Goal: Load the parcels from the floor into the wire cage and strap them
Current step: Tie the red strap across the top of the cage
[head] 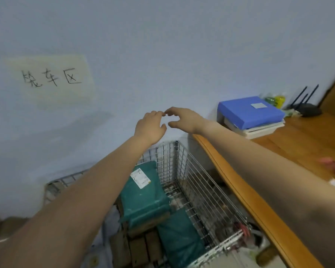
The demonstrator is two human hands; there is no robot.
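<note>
A wire cage (193,182) stands on the floor against the wall. Inside it lie a green parcel (145,192) with a white label, a second green parcel (180,240) lower down, and brown boxes (141,248) beneath them. Both my arms stretch out above the cage toward the wall. My left hand (150,127) and my right hand (184,118) are raised side by side, fingertips nearly touching. Their fingers are spread and hold nothing. No strap is visible.
A wooden table (290,151) runs along the right of the cage, bearing a blue box (249,111) on white trays and a black router (307,109). A paper sign (50,78) hangs on the wall. A white bag (257,242) lies under the table edge.
</note>
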